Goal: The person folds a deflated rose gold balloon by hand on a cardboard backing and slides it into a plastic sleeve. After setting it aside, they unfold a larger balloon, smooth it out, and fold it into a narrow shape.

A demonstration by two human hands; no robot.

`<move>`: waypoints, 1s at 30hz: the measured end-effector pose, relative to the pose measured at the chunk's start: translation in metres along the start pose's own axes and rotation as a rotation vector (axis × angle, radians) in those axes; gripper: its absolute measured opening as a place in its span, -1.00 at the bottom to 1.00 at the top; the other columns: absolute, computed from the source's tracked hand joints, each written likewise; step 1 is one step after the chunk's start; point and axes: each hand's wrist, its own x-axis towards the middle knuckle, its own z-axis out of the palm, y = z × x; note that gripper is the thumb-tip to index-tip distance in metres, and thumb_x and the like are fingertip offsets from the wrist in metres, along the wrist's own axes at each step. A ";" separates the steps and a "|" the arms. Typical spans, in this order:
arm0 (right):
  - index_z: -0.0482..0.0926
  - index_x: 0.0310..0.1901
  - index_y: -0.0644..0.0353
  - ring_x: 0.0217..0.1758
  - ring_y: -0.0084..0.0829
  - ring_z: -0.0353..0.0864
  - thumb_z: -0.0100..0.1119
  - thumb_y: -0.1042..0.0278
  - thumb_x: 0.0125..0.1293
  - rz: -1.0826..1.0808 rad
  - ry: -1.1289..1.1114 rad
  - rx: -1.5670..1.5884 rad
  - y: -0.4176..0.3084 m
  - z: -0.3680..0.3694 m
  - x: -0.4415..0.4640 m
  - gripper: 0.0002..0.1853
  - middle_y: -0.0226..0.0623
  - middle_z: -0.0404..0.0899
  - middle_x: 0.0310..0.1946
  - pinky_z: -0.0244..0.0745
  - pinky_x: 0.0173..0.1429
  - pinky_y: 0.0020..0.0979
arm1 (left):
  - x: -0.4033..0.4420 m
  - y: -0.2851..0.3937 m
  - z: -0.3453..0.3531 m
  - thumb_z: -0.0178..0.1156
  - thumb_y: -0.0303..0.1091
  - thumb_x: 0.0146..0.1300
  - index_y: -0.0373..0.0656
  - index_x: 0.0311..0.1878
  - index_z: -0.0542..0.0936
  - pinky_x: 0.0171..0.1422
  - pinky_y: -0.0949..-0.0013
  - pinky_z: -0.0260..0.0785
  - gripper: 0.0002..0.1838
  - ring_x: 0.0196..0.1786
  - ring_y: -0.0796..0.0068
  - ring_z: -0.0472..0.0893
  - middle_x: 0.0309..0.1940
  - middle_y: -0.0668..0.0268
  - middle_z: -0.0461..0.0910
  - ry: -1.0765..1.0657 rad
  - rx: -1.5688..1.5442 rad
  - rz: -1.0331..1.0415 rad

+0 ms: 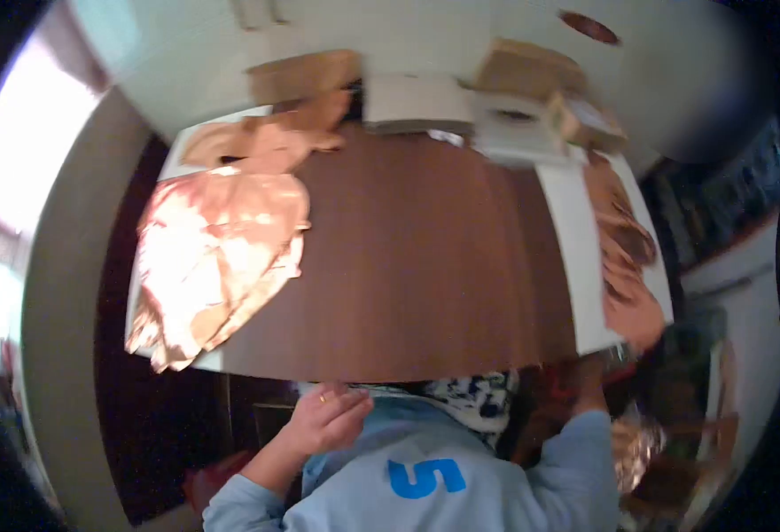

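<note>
My left hand is just below the front edge of the brown tabletop, close to my light blue top. Its fingers are curled together with a ring on one, and nothing shows in them. My right hand reaches down by the front right corner of the table; it is dim and blurred, so its fingers cannot be made out. Above it an orange-brown cloth lies bunched along the right side. On the left a large, shiny, copper-coloured crumpled sheet is spread out.
More orange-brown material lies at the back left beside a cardboard piece. A white box stands at the back middle. Cardboard boxes are at the back right. Crumpled shiny material sits low on the right.
</note>
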 end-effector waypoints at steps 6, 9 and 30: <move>0.71 -0.11 0.20 -0.14 -0.15 0.70 0.18 0.05 0.28 -0.115 -0.130 -0.228 -0.036 -0.018 -0.035 -0.63 -0.03 0.71 -0.15 0.55 0.01 -0.10 | -0.011 -0.070 -0.091 0.44 -0.38 0.03 -0.21 -0.15 0.67 0.02 0.15 0.50 -0.71 -0.08 0.13 0.60 -0.15 0.16 0.61 0.362 0.364 -0.689; 0.72 -0.14 0.20 -0.19 -0.15 0.71 0.18 -0.06 0.31 -0.317 -0.313 -0.235 -0.048 -0.055 -0.081 -0.57 -0.03 0.72 -0.18 0.55 -0.03 -0.10 | -0.034 -0.124 -0.122 0.43 -0.31 0.09 -0.22 -0.13 0.67 0.19 0.08 0.42 -0.70 0.09 0.10 0.53 -0.03 0.10 0.57 0.194 0.523 -0.862; 0.55 0.01 0.22 -0.08 -0.17 0.54 0.18 0.31 0.19 -1.660 0.798 0.619 -0.621 -0.435 -0.203 -0.65 -0.12 0.55 -0.04 0.44 0.05 -0.19 | 0.046 -0.156 -0.185 0.20 -0.30 0.29 -0.17 -0.33 0.66 0.08 0.07 0.41 -0.83 -0.12 0.09 0.61 -0.35 0.16 0.63 -0.340 0.480 -0.633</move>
